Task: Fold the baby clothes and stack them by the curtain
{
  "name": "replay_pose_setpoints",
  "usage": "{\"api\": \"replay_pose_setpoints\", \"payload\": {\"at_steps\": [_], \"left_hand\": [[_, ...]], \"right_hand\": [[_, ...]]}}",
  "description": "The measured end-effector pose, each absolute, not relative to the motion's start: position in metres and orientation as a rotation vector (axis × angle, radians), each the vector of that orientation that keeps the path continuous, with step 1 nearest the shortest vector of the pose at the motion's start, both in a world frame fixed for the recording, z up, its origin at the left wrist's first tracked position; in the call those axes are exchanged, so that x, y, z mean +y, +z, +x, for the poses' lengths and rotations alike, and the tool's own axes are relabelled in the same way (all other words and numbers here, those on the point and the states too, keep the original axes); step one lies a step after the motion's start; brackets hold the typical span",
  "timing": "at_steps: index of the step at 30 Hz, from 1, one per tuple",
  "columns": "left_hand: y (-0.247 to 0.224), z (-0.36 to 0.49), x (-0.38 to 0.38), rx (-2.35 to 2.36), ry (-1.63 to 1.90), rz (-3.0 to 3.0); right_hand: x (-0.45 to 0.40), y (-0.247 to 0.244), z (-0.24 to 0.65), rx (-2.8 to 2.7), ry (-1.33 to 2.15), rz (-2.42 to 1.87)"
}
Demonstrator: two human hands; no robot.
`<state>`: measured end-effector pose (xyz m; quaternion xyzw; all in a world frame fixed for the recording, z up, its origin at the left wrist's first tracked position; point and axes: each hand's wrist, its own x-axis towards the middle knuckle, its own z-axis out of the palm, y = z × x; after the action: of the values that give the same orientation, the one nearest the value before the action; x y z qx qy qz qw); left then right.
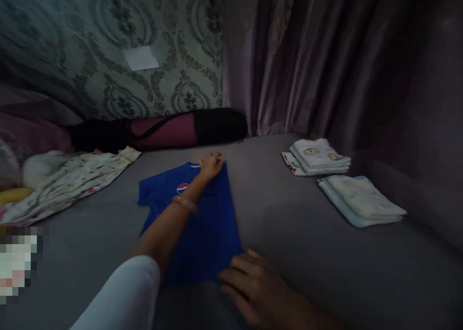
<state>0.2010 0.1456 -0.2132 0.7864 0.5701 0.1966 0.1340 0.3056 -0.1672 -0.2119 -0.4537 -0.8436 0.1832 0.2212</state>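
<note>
Blue T-shirt (213, 221) lies flat on a grey bed (285, 253), its right-hand edge straight with no sleeve showing; folding seems in hand, and the next move likely calls for both edge ends held evenly. The right hand (257, 282) curls at the hem corner, the left hand (211, 166) reaches the shoulder; whether either's fingers clamp cloth cannot be told. A round Pepsi emblem (183, 188) marks the chest.

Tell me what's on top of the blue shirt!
On the blue shirt, the left hand lies by the collar; the right hand touches a bottom corner. The left forearm hides cloth beneath.
</note>
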Motion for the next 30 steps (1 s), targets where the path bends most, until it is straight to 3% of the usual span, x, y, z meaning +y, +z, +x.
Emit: {"api": "replay_pose_setpoints", "payload": {"at_steps": [7, 12, 24, 30], "left_hand": [[-0.192, 0.129, -0.016, 0.969, 0.327, 2.473], [-0.199, 0.103, -0.089, 0.765, 0.274, 2.49], [-0.231, 0.099, -0.104, 0.771, 0.314, 2.559], [-0.219, 0.094, -0.106, 0.756, 0.318, 2.589]], "right_hand": [[-0.141, -0.191, 0.329, -2.215, 0.565, -1.306], [-0.072, -0.199, 0.344, -2.116, 0.39, -1.437], [0.062, -0.228, 0.293, -2.181, 0.324, -1.757], [0.102, -0.239, 0.275, -2.148, 0.162, -1.899]]}}
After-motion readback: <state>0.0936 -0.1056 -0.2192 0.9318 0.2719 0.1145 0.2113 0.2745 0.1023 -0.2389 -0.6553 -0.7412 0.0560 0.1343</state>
